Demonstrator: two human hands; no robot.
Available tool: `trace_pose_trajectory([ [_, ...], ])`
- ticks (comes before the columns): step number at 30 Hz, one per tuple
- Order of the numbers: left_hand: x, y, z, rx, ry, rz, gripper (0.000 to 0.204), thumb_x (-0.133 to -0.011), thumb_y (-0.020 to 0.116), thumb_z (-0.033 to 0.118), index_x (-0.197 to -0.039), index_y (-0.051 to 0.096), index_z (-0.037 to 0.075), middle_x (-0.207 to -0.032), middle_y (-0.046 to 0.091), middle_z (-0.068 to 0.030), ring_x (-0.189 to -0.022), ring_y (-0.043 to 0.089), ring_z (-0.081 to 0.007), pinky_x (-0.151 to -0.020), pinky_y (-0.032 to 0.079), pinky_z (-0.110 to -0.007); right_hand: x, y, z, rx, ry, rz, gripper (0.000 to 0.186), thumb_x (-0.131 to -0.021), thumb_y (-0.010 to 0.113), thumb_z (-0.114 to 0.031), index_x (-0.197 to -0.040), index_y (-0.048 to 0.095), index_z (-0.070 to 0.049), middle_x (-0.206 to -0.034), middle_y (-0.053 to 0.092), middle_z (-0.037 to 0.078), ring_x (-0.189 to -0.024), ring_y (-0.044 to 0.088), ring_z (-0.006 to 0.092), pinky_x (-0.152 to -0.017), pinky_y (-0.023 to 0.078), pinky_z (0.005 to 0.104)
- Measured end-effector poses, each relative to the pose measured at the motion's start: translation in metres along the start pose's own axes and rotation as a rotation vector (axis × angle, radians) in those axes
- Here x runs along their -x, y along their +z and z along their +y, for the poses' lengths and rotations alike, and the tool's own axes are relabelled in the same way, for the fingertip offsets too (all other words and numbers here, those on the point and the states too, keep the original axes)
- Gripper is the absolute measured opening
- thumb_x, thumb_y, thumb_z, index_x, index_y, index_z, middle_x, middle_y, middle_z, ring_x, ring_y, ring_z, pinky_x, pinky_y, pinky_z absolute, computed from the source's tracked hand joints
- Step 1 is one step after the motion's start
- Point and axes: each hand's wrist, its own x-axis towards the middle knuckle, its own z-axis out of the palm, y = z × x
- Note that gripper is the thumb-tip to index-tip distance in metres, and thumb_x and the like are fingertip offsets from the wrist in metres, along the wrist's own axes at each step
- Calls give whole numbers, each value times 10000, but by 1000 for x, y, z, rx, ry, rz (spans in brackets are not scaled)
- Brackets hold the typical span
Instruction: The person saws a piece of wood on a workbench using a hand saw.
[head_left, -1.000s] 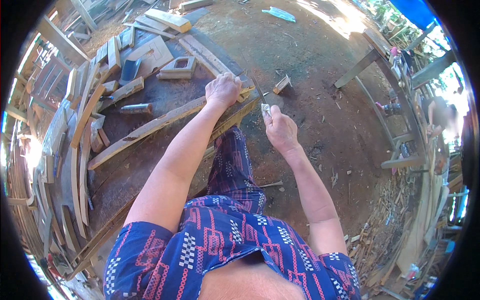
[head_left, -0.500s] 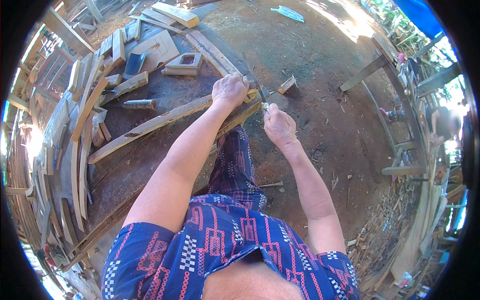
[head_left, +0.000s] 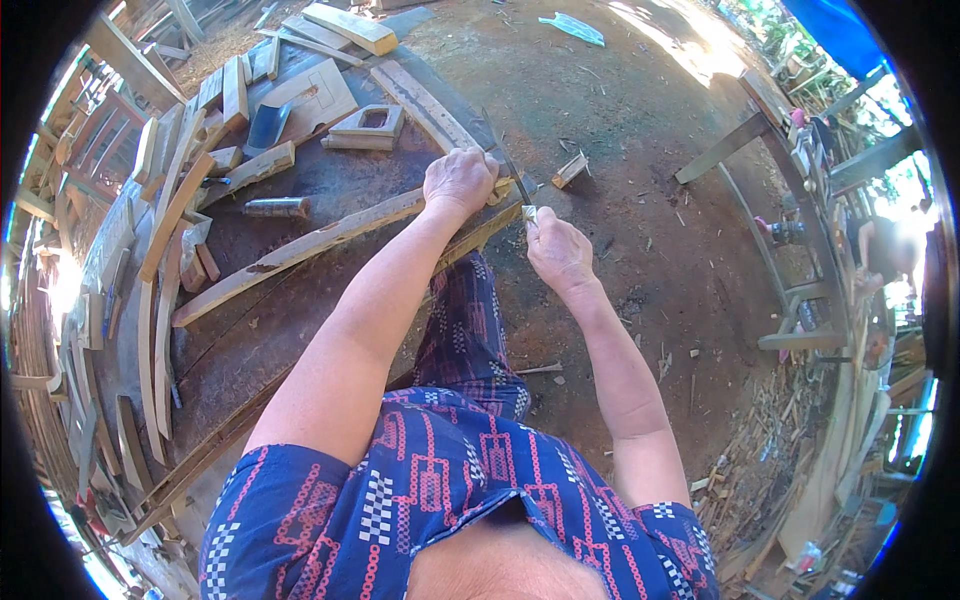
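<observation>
My left hand (head_left: 460, 182) is closed over the far end of a long wooden strip (head_left: 300, 260), pressing it at the workbench's edge. The strip slants across the dark bench top (head_left: 240, 365) from lower left to upper right. My right hand (head_left: 560, 250) grips the pale handle of a hand saw (head_left: 514, 172), just past the bench edge. The narrow blade, seen nearly edge-on, runs away from me beside my left hand and crosses the strip's end. My left fingertips are partly hidden, as is the exact line where blade meets wood.
On the bench lie a wooden block with a hole (head_left: 366, 128), a metal cylinder (head_left: 277, 207), a curved blue piece (head_left: 267, 127) and several boards. An offcut (head_left: 570, 170) rests on the dirt floor. A wooden frame (head_left: 815, 230) stands at right; another person (head_left: 885, 250) is beyond it.
Both hands and the saw stay in almost the same place. The surroundings shift only slightly in the view.
</observation>
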Motion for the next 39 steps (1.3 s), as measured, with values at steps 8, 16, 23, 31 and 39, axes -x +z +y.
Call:
trace_pose_trajectory([
  [8, 0, -2, 3, -3, 15, 21, 403, -899, 418, 323, -890, 690, 25, -905, 675, -212, -868, 664, -338, -773, 519, -438, 4, -3, 3, 44, -16, -19, 232, -941, 460, -255, -911, 511, -31, -784, 659, 209, -783, 664, 364, -690, 518, 450],
  [16, 0, -4, 0, 15, 17, -36, 409, -923, 390, 341, -911, 657, 32, -931, 654, -221, -889, 639, -360, -798, 496, -452, 51, -22, 7, 103, 56, -127, 218, -932, 473, -244, -887, 505, -33, -775, 657, 214, -758, 659, 377, -674, 515, 465],
  [23, 0, 1, 4, -10, 54, -11, 394, -895, 430, 319, -867, 695, 28, -896, 675, -201, -856, 666, -317, -758, 526, -420, -19, -3, 0, 76, 8, -29, 216, -924, 474, -239, -909, 531, -31, -818, 664, 208, -816, 659, 366, -725, 510, 456],
  [31, 1, -3, -1, 36, 3, 2, 398, -894, 429, 321, -873, 695, 25, -906, 674, -199, -860, 665, -317, -765, 523, -416, 57, -13, 10, 69, 78, -110, 229, -926, 471, -250, -921, 517, -26, -792, 649, 225, -786, 646, 391, -712, 487, 497],
  [39, -1, -4, 6, 28, 12, -9, 389, -890, 441, 326, -873, 693, 30, -888, 676, -188, -857, 665, -318, -753, 525, -416, -26, 11, 5, 49, 24, 25, 224, -923, 476, -252, -933, 525, -34, -810, 657, 219, -803, 649, 391, -721, 490, 494],
])
